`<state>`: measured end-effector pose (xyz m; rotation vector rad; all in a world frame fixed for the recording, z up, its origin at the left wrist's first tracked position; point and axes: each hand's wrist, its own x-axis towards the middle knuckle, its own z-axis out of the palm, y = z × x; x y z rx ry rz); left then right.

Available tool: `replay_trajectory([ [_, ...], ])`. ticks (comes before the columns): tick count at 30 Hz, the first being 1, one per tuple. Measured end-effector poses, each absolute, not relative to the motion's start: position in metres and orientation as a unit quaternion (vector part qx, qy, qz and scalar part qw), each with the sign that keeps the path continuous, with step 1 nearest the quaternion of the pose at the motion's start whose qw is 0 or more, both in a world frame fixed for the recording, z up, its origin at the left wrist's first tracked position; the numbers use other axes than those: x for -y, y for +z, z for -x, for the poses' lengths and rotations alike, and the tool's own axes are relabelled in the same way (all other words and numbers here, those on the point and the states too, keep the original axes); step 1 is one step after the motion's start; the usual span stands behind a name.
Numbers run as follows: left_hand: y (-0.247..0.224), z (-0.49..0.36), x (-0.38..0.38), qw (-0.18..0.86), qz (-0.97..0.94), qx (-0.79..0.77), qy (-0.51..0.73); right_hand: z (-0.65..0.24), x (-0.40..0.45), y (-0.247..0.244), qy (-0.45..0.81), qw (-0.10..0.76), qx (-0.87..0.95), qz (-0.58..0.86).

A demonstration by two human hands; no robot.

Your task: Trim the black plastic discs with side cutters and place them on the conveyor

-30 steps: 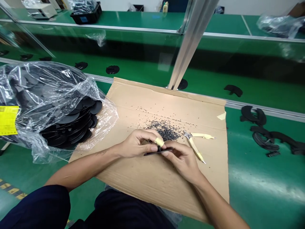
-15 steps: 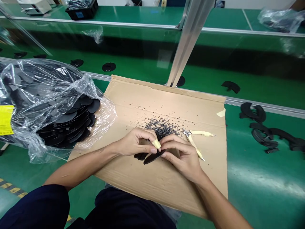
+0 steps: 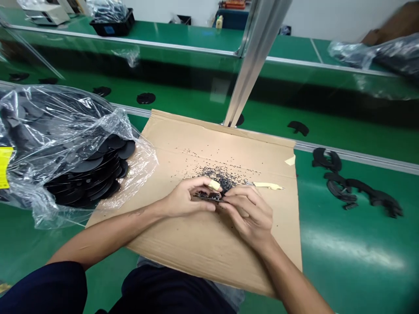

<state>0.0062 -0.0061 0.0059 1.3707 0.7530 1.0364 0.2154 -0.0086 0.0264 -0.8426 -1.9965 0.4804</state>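
Note:
Between my two hands is a thin black plastic disc [image 3: 207,198], seen nearly edge-on with small raised details on its upper side. My left hand [image 3: 191,196] grips its left part, thumb below and fingers above; yellow tape wraps one fingertip. My right hand [image 3: 250,209] pinches the disc's right edge. Just beyond the hands lies a scatter of tiny black bits [image 3: 219,174] on a cardboard sheet [image 3: 183,248]. Nippers with pale yellow handles [image 3: 266,186] lie behind my right hand, which partly hides them.
On the left, a clear plastic bag [image 3: 65,113] spills a stack of black discs [image 3: 87,183]. Curved black parts [image 3: 338,187] lie on the green table [image 3: 347,248] at right. A metal post [image 3: 244,78] rises behind the cardboard, beside a transparent panel. A black bin [image 3: 113,28] stands at the back.
The disc has been turned from a slanted hold to nearly level, with its detailed side showing. My left hand has spread further around it. The view has shifted slightly.

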Motion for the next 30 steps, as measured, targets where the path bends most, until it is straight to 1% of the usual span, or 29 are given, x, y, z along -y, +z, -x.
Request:
replay_trajectory([
  [3, 0.004, -0.008, 0.004, 0.539, -0.599, -0.363, 0.468, -0.235, -0.001, 0.032, 0.146, 0.337, 0.844, 0.39],
  [7, 0.003, -0.008, -0.002, 0.468, -0.631, -0.341, 0.516, -0.277, -0.009, 0.03, 0.024, 0.155, 0.856, 0.492],
  [9, 0.003, -0.008, -0.004, 0.447, -0.639, -0.32, 0.537, -0.292, -0.01, 0.027, 0.019, 0.099, 0.853, 0.512],
  [10, 0.003, -0.008, -0.004, 0.44, -0.64, -0.315, 0.545, -0.296, -0.011, 0.027, 0.022, 0.086, 0.849, 0.521],
  [12, 0.002, -0.008, -0.004, 0.439, -0.636, -0.313, 0.553, -0.295, -0.013, 0.03, 0.033, 0.094, 0.842, 0.53],
  [13, 0.002, -0.008, -0.004, 0.442, -0.631, -0.314, 0.555, -0.291, -0.015, 0.033, 0.039, 0.117, 0.841, 0.527],
  [17, 0.0, -0.008, -0.005, 0.444, -0.62, -0.317, 0.564, -0.257, -0.024, 0.046, 0.109, 0.264, 0.832, 0.475],
  [19, -0.001, -0.006, -0.007, 0.438, -0.622, -0.318, 0.565, -0.24, -0.027, 0.044, 0.165, 0.319, 0.812, 0.46],
  [20, -0.002, -0.005, -0.007, 0.435, -0.625, -0.321, 0.564, -0.234, -0.026, 0.041, 0.196, 0.332, 0.801, 0.458],
  [22, -0.002, -0.004, -0.008, 0.427, -0.631, -0.326, 0.56, -0.229, -0.023, 0.031, 0.259, 0.331, 0.786, 0.453],
  [24, -0.002, -0.002, -0.009, 0.421, -0.637, -0.329, 0.556, -0.229, -0.017, 0.023, 0.29, 0.318, 0.787, 0.441],
  [26, -0.001, -0.001, -0.008, 0.419, -0.643, -0.331, 0.548, -0.233, -0.012, 0.02, 0.271, 0.314, 0.808, 0.42],
  [30, 0.0, -0.001, -0.007, 0.422, -0.654, -0.335, 0.532, -0.242, -0.009, 0.025, 0.174, 0.32, 0.859, 0.359],
])
